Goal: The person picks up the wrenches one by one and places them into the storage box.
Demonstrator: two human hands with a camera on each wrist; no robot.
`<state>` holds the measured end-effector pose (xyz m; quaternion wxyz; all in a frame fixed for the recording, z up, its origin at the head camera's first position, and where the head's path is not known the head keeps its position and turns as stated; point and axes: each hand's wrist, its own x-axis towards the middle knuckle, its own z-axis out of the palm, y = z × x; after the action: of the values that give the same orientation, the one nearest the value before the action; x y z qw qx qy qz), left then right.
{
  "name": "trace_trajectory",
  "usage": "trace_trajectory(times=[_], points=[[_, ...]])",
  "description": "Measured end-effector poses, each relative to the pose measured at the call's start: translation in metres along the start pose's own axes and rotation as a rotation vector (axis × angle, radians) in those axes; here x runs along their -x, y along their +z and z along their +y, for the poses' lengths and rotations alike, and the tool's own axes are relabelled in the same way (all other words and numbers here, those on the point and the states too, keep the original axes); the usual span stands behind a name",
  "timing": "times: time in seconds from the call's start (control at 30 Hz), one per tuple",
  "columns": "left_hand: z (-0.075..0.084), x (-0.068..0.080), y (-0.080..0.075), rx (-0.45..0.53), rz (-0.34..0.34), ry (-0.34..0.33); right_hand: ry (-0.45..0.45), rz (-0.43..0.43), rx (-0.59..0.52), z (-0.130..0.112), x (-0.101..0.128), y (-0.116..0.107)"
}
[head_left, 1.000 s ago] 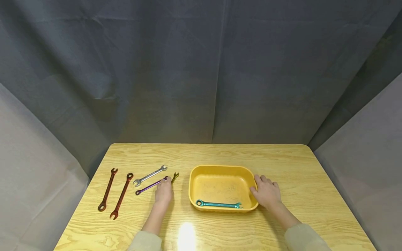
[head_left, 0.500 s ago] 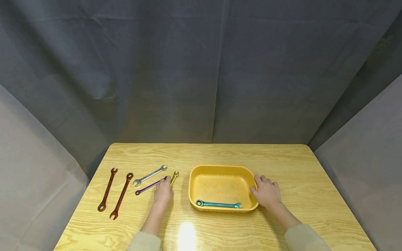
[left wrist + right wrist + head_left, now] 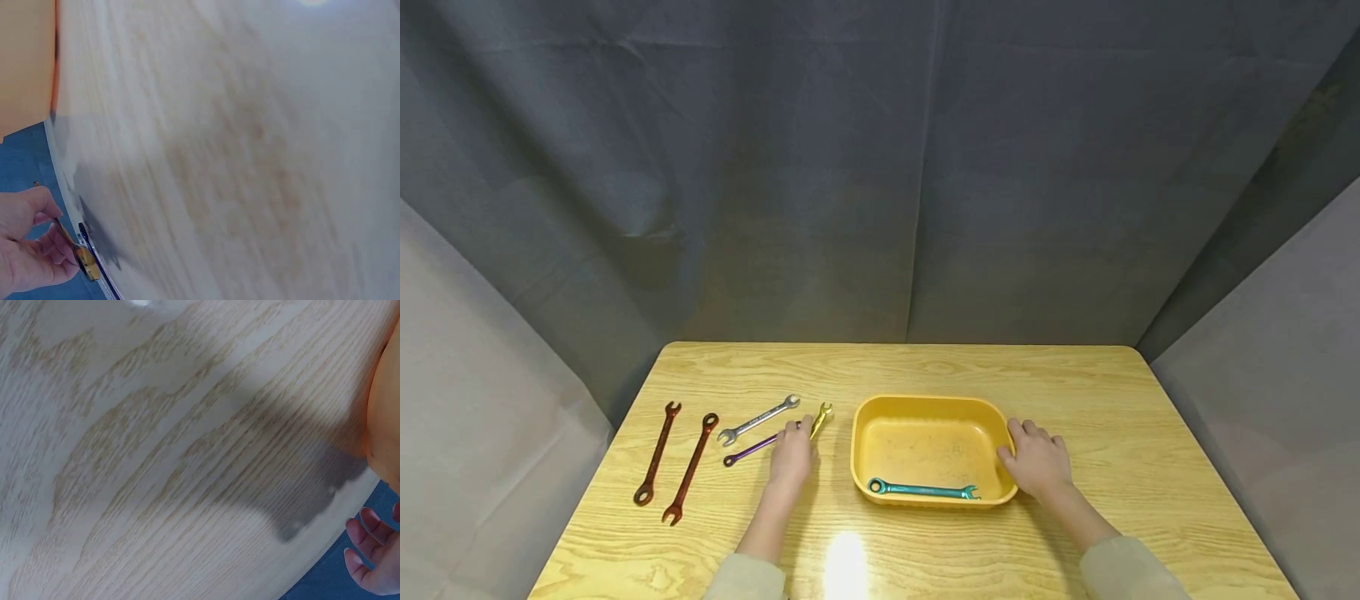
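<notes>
The wood table (image 3: 925,367) carries a yellow tray (image 3: 929,402) holding 1 teal wrench (image 3: 922,490). The right hand (image 3: 1036,461) rests relaxed against the tray's right wall. The left hand (image 3: 792,454), just left of the tray, has its grip pinched on the gold wrench (image 3: 820,419), its long axis slanting up-right, open jaw away. It looks stiff, light and slick; mid-shank seems the best hold.

glossy wood table (image 3: 1120,400), shiny metal wrenches (image 3: 758,419), plastic tray (image 3: 928,402).
</notes>
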<state>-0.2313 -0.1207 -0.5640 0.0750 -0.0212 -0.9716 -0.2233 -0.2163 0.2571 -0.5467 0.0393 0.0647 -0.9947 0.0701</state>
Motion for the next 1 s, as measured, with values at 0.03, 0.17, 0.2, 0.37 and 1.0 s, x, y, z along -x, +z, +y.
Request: trace_trajectory(times=[0.03,0.17,0.2,0.37,1.0], points=[[0.001,0.0,-0.001,0.0,0.001,0.003,0.001,0.0,-0.001,0.0,0.0,0.0],[0.004,-0.002,-0.003,-0.001,0.006,0.02,0.001,-0.001,-0.005,-0.001,0.0,-0.001],[0.005,-0.002,-0.004,-0.002,0.006,0.024,0.001,-0.002,-0.006,-0.001,0.0,-0.002],[0.011,-0.003,-0.007,0.007,0.0,0.041,-0.001,-0.001,-0.012,-0.002,0.001,-0.003],[0.044,-0.007,-0.021,0.028,0.022,0.123,0.005,-0.014,-0.018,-0.002,0.001,-0.003]])
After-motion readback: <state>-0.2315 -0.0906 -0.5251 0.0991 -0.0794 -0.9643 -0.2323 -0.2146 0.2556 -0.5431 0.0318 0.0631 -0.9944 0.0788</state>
